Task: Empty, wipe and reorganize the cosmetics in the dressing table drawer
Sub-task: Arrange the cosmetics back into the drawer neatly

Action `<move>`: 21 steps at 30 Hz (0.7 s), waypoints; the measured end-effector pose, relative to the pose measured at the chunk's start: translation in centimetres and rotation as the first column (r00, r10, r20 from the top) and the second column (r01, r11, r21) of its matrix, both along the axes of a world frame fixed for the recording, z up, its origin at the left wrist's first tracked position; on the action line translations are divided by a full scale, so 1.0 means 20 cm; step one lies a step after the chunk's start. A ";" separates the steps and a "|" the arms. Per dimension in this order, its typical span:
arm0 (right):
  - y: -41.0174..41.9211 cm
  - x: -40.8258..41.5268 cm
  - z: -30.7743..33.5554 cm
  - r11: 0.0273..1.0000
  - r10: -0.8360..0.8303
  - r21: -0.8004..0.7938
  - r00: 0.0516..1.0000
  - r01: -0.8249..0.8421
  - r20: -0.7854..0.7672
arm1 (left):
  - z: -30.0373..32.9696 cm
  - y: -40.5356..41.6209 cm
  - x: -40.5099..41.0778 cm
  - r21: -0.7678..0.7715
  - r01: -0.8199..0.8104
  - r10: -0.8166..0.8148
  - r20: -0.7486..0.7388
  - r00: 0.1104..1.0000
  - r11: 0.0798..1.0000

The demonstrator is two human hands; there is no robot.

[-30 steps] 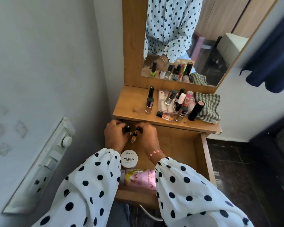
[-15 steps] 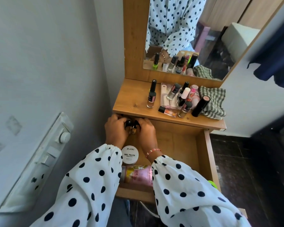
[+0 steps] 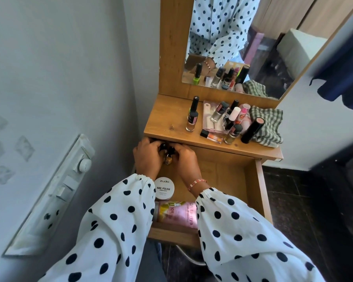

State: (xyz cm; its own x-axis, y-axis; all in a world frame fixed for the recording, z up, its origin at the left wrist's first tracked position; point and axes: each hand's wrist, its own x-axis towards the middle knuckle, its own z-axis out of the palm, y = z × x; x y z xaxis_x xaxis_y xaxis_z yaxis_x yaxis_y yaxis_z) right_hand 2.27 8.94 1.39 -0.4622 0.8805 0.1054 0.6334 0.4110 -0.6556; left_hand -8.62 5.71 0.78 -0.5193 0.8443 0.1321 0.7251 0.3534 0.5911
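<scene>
hands: left hand (image 3: 148, 157), right hand (image 3: 184, 159) clutch glossy small bottles (image 3: 167, 154); wooden drawer (image 3: 259, 188)

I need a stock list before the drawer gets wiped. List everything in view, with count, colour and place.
Small bottles: several, dark caps, held between both hands at drawer back; count unclear.
Nail polish remover tub: one, white, drawer left.
Pink tube: one, lying at drawer front.
Nail polish bottle: one, black cap, standing alone on tabletop.
Clustered cosmetics: several, mixed colours, tabletop middle.
Checked cloth: one, green-white, tabletop right.
Mirror: one, above tabletop.
Switch panel: one, white, left wall.
Left hand: gripping bottles.
Right hand: gripping bottles.
</scene>
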 end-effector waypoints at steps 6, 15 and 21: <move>-0.01 0.00 0.00 1.000 -0.012 -0.012 1.000 0.012 0.004 | 0.00 -0.01 0.01 0.010 0.010 -0.011 0.100 0.995 1.000; -0.03 -0.04 -0.02 0.994 -0.054 0.094 0.998 0.053 0.011 | 0.00 -0.02 0.00 0.017 0.006 -0.009 0.154 0.988 1.000; 0.00 -0.03 -0.03 0.993 -0.022 0.119 1.000 0.021 0.011 | -0.02 -0.01 -0.01 0.014 0.012 -0.013 0.126 0.992 1.000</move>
State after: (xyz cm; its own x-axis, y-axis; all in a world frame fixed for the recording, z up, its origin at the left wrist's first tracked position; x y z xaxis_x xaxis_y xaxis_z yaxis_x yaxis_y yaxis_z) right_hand 1.75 8.88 0.71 -0.4449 0.8719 0.2046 0.6505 0.4716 -0.5953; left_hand -8.89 5.54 0.39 -0.5220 0.8495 0.0770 0.6486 0.3367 0.6826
